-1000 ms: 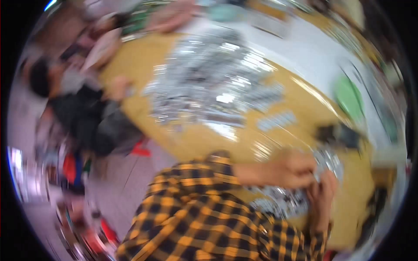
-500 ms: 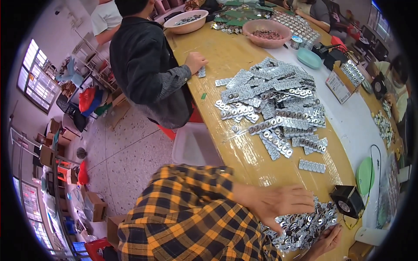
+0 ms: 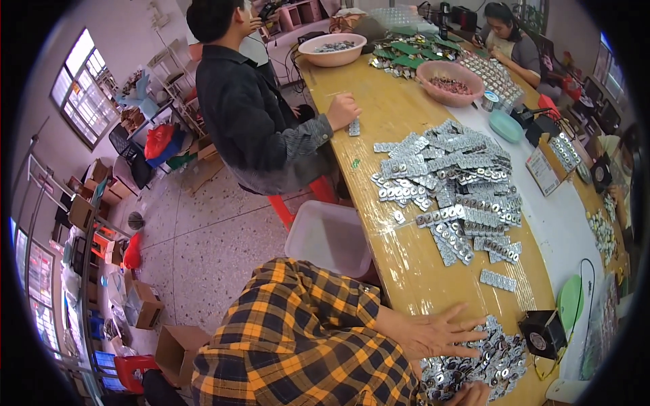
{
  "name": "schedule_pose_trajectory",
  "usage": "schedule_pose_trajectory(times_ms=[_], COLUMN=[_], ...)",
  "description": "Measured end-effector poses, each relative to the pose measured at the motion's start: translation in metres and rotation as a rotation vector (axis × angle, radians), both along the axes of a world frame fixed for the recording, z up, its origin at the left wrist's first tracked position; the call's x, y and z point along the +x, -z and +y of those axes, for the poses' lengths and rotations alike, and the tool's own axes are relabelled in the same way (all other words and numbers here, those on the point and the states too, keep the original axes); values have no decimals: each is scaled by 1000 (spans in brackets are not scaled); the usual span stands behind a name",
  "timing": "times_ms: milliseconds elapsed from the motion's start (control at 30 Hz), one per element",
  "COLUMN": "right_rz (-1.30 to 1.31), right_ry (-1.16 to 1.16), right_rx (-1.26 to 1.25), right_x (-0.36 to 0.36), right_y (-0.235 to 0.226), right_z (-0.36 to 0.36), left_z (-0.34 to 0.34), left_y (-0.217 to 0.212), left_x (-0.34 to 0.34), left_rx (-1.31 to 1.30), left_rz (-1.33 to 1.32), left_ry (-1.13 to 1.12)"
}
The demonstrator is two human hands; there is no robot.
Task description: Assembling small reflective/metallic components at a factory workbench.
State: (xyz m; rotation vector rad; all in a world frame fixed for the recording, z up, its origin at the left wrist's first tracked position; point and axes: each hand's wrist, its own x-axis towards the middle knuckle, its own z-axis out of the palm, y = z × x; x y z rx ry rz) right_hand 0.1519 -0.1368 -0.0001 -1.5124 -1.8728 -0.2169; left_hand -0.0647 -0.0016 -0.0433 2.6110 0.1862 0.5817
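My left hand, coming out of an orange-and-black checked sleeve, is open, with its fingers spread over the upper left part of a pile of small silvery metal pieces, some with dark round centres. My right hand shows only in part at the lower edge, against the near side of that pile. Its fingers are curled together; what they hold, if anything, is hidden. Beyond the pile lies a single metal strip with a row of round shapes. Farther off, many similar strips are heaped across each other.
A small black fan stands right of the loose pieces, near a green oval dish. A person in a dark jacket sits at the table's left edge, one hand on a strip. A plastic tub sits below. Pink basins stand farther back.
My view has shifted, so the table sits lower and more to the right. My left hand has spread its fingers over the loose pieces. My right hand has drawn back toward the lower edge.
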Motion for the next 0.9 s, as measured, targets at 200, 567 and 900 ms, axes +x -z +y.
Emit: schedule_pose_trajectory(times_ms=[200,567,900], right_rz=[-271,-245,-152], right_ry=[-237,-357,541], right_rx=[33,-164,4], right_x=[-15,-21,115], right_y=[-5,-11,0], right_z=[-16,0,-8], left_z=[-10,-15,-25], left_y=[27,-48,-47], left_x=[11,12,75], left_rx=[172,-105,2], left_rz=[-92,219,215], left_ry=[-42,-109,-69])
